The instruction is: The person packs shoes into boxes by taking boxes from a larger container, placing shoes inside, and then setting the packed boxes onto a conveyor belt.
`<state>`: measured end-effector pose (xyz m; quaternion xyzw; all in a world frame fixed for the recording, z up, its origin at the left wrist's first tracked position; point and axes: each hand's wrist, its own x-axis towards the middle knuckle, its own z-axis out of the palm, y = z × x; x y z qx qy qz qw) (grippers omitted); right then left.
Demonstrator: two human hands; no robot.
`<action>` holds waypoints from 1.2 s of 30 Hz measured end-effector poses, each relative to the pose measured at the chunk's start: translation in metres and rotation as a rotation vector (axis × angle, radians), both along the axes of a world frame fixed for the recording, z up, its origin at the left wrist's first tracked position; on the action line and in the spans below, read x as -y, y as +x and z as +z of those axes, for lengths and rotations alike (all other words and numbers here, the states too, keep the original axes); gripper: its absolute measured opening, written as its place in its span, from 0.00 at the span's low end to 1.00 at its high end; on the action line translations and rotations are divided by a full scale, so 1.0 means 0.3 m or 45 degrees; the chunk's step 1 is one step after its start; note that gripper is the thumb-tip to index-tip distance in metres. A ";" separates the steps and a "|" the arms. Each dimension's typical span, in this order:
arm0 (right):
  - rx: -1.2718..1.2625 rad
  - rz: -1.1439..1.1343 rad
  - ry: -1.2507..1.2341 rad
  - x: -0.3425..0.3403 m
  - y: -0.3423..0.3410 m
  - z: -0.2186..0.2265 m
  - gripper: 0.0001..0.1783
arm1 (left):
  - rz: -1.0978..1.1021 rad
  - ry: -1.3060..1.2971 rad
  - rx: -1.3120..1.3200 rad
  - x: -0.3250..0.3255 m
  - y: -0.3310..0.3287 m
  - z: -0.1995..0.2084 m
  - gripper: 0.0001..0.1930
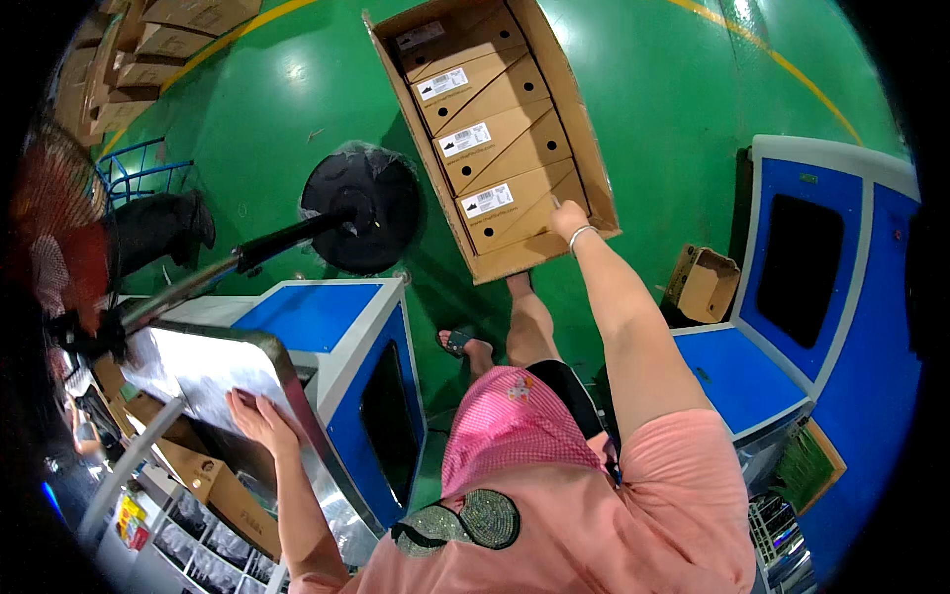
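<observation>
A long open carton [596, 198] stands on the floor in front of me. Inside it several brown shoe boxes [535, 210] sit in a row, their white labels facing up. My right hand [568, 220] is over the nearest shoe box, close to the carton's right wall. Its fingers are closed, and what they pinch, if anything, is too small to make out. To the left, my left hand [262, 421] lies with fingers stretched out on a shiny metal tabletop [203, 381], holding nothing.
Blue-and-white machine housings flank me, one on the left [307, 315] and one on the right [727, 371]. A fan's round black base [361, 210] and slanted pole are left of the carton. A small open box [705, 285] lies at right. Stacked cartons [170, 42] stand far left.
</observation>
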<state>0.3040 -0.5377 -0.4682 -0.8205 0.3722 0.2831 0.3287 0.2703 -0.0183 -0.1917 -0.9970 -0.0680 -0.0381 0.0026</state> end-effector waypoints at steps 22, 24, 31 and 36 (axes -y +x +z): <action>-0.130 -1.061 1.167 0.143 -0.062 -0.072 0.12 | 0.109 -0.102 0.045 0.151 0.021 0.061 0.27; 0.055 -1.077 1.175 0.112 -0.035 0.126 0.07 | 0.143 -0.046 0.006 0.130 0.014 0.053 0.28; 0.087 -0.864 1.140 0.086 -0.014 0.604 0.08 | 0.298 -0.093 0.023 0.110 -0.030 0.066 0.27; 0.141 -0.696 1.053 0.106 -0.020 0.803 0.09 | 0.340 -0.224 0.104 0.111 -0.041 0.067 0.27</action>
